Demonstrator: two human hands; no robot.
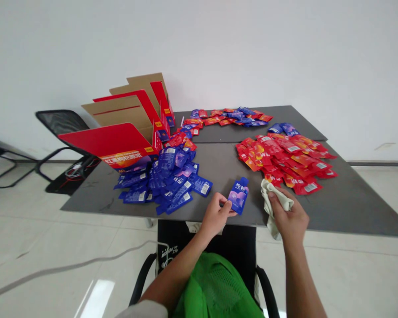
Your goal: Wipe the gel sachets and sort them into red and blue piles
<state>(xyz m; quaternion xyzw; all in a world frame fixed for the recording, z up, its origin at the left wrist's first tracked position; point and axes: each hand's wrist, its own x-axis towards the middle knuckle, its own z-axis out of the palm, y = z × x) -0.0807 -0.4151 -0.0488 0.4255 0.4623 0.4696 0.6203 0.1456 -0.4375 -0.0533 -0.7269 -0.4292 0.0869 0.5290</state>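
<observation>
**While the left hand (215, 216) pinches a blue sachet (239, 196), the right hand (289, 216) bunches a pale cloth (274, 204)**

At far left, a black mesh chair (61, 123) stands on glossy pale floor tiles (33, 229), with a grey cable (63, 265) curving across them beneath a white wall (199, 44). An opened cardboard carton (126, 123), glossy red outside and plain brown inside, splays its flaps at the left end of the grey desk (219, 163), whose matte, lightly scuffed top has a seam across it. A heap of blue foil sachets (162, 185) lies beside the carton, and a loose band of mixed sachets (228, 117) runs along the back. The left hand's fingers (230, 211) close narrowly on the single sachet's lower edge, just above the desk's front edge. The right hand's fingers (275, 201) curl around the crumpled cloth, near a heap of shiny red sachets (285, 159).
</observation>
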